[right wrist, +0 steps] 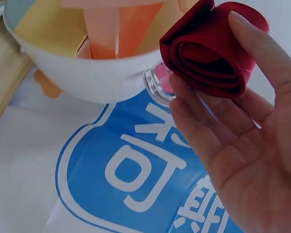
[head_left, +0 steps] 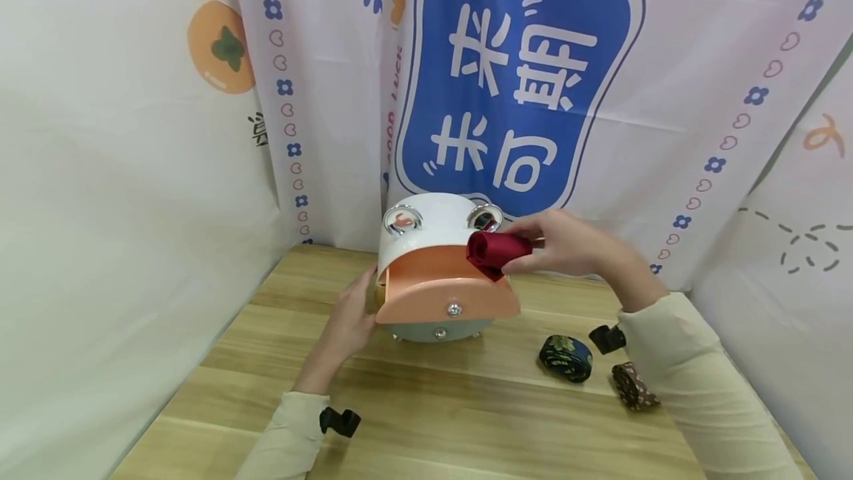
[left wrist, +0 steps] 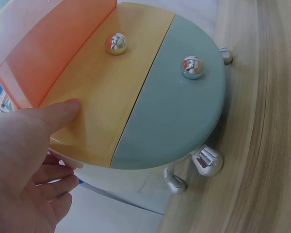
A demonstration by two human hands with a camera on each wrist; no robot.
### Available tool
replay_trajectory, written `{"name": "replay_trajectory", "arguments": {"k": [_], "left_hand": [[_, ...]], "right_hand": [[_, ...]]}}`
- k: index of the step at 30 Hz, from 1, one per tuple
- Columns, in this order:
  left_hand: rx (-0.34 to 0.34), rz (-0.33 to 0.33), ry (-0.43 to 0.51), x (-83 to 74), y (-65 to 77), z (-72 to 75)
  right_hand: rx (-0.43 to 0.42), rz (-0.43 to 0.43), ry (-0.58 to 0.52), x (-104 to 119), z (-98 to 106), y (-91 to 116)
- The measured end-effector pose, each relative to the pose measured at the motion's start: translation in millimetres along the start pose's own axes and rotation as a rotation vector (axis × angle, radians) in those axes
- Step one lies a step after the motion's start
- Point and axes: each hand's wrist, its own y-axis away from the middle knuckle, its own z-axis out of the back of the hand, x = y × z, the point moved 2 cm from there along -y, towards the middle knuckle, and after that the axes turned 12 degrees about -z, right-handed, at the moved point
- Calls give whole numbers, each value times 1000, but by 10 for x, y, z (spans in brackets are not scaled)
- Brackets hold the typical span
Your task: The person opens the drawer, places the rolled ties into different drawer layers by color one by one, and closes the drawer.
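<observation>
A small white cabinet (head_left: pixel 436 222) with round mirror-like eyes stands at the back of the table. Its orange top drawer (head_left: pixel 416 304) is pulled out. My left hand (head_left: pixel 348 323) grips the cabinet's left side; in the left wrist view the thumb lies on the yellow drawer front (left wrist: pixel 94 104), with fingers curled at the side. Above the right part of the orange drawer, my right hand (head_left: pixel 566 244) holds a rolled red necktie (head_left: pixel 505 249) between thumb and fingers. The right wrist view shows the roll's coiled end (right wrist: pixel 208 63).
A rolled dark floral necktie (head_left: pixel 566 358) and a rolled brown patterned necktie (head_left: pixel 631 387) lie on the wooden table (head_left: pixel 413 421), near the right forearm. A white printed curtain (head_left: pixel 666 147) hangs right behind the cabinet. Below the yellow drawer is a green one (left wrist: pixel 177 111).
</observation>
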Motion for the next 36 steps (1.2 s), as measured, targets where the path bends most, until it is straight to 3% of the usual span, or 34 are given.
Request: {"name": "replay_trajectory", "arguments": {"k": [7, 15, 26, 36], "left_hand": [[4, -11, -12, -1, 0, 5], [7, -12, -12, -11, 2, 4], [12, 19, 11, -16, 4, -2], [-25, -43, 21, 1, 5, -2]], "right_hand": [[25, 34, 7, 139, -100, -141], [56, -5, 43, 215, -209, -245], [151, 6, -51, 165, -377, -352], [120, 32, 36, 203, -448, -419]]}}
